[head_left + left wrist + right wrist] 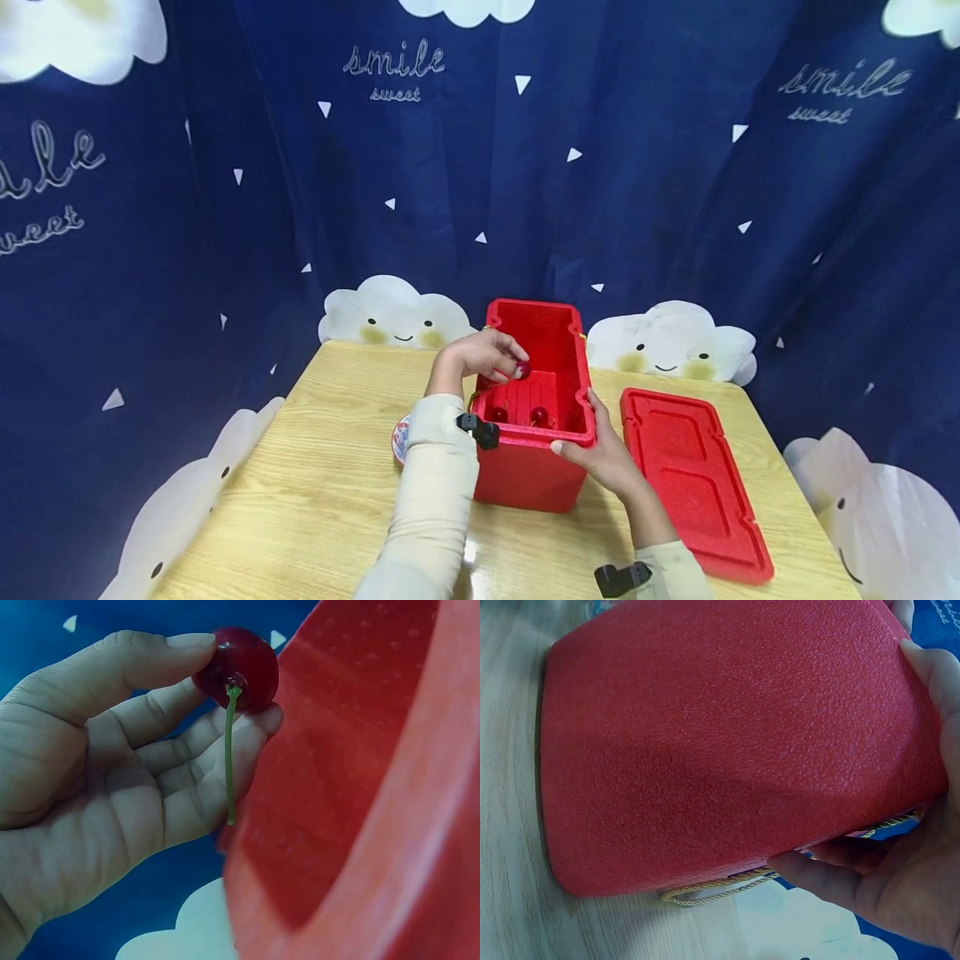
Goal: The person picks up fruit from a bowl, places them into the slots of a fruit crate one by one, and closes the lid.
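My left hand (487, 354) is over the open top of a red foam box (528, 475). Between thumb and fingers it pinches a dark red cherry (251, 671), whose green stem (230, 765) hangs down in the left wrist view. Inside the box, near its front end, lie two more cherries, one at the left (498, 414) and one at the right (539, 415). My right hand (609, 454) grips the box's near right corner, thumb on the front face and fingers along the side, as the right wrist view (900, 877) shows.
A red lid (693, 483) with recessed panels lies on the wooden table (337, 425), right of the box. Partly hidden behind my left forearm is a patterned round dish (401, 439). Gold cord (727, 885) hangs at the box's side. A blue curtain (480, 167) surrounds the table.
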Demonstrator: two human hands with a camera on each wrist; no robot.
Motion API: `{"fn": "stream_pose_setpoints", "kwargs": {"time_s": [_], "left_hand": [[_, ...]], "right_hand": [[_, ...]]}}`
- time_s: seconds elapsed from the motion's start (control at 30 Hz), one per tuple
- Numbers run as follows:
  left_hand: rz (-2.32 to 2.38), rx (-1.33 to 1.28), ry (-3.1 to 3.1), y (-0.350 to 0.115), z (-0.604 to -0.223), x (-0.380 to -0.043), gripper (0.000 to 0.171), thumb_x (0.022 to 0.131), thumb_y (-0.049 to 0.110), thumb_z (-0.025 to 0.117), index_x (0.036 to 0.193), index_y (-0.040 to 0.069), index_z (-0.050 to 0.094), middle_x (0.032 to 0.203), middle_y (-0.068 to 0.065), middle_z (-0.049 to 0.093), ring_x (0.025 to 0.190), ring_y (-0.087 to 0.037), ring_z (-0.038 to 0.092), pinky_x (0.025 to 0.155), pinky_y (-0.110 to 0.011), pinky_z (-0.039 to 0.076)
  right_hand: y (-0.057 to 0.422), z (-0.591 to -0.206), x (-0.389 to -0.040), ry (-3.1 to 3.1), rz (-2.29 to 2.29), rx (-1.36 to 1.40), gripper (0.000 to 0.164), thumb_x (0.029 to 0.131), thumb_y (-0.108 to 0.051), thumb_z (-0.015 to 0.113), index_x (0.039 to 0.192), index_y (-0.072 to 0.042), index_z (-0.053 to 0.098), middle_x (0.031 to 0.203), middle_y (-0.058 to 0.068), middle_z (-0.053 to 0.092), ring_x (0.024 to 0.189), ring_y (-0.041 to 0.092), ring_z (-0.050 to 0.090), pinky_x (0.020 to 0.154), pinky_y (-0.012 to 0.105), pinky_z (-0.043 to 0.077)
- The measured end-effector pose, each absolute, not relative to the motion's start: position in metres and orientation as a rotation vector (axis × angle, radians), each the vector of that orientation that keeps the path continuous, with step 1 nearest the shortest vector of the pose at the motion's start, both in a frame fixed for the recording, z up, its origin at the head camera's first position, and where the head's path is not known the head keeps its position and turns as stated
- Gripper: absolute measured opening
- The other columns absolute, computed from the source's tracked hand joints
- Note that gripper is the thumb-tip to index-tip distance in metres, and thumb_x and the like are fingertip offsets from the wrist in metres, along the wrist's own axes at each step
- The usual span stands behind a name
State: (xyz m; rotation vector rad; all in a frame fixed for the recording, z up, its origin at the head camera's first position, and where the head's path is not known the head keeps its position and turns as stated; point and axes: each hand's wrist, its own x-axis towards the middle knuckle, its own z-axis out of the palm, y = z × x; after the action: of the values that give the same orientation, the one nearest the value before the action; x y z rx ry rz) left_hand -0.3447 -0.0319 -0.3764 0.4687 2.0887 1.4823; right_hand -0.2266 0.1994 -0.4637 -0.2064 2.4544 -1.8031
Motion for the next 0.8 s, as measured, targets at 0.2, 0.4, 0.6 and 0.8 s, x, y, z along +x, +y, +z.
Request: {"fn": "stream_pose_setpoints", "kwargs": {"time_s": [0.2, 0.4, 0.6, 0.8], "left_hand": [[1.443, 0.467, 2.028, -0.019, -0.380, -0.350, 0.026, 0.078, -0.005, 0.063, 0.104, -0.004, 0.061, 0.087, -0.011, 0.064, 0.073, -0.019, 0.058, 0.074, -0.037, 0.052], [1.411, 0.443, 1.980, -0.010, -0.380, -0.356, 0.025, 0.080, -0.004, 0.061, 0.105, -0.002, 0.061, 0.080, -0.010, 0.063, 0.067, -0.021, 0.055, 0.080, -0.045, 0.049], [1.362, 0.438, 1.970, -0.004, -0.382, -0.358, 0.026, 0.078, -0.004, 0.064, 0.104, -0.002, 0.063, 0.080, -0.010, 0.063, 0.071, -0.022, 0.058, 0.080, -0.044, 0.050], [1.332, 0.408, 1.948, 0.003, -0.388, -0.358, 0.032, 0.071, -0.006, 0.069, 0.103, -0.002, 0.065, 0.086, -0.012, 0.064, 0.074, -0.023, 0.060, 0.071, -0.039, 0.053]], "right_hand": [[0.201, -0.469, -0.228, 2.465, -1.819, -0.249, 0.105, 0.072, -0.026, 0.078, 0.148, -0.021, 0.005, 0.142, 0.017, 0.030, 0.123, 0.036, 0.037, 0.084, 0.042, 0.048], [0.201, -0.465, -0.229, 2.472, -1.811, -0.244, 0.105, 0.073, -0.025, 0.077, 0.148, -0.019, 0.005, 0.143, 0.017, 0.029, 0.123, 0.036, 0.036, 0.084, 0.042, 0.048], [0.198, -0.447, -0.223, 2.404, -1.828, -0.213, 0.107, 0.071, -0.021, 0.079, 0.149, -0.015, 0.005, 0.142, 0.020, 0.028, 0.125, 0.040, 0.033, 0.082, 0.043, 0.049], [0.198, -0.447, -0.222, 2.395, -1.818, -0.195, 0.108, 0.070, -0.021, 0.080, 0.149, -0.015, 0.005, 0.142, 0.021, 0.028, 0.125, 0.039, 0.033, 0.083, 0.042, 0.049]]}}
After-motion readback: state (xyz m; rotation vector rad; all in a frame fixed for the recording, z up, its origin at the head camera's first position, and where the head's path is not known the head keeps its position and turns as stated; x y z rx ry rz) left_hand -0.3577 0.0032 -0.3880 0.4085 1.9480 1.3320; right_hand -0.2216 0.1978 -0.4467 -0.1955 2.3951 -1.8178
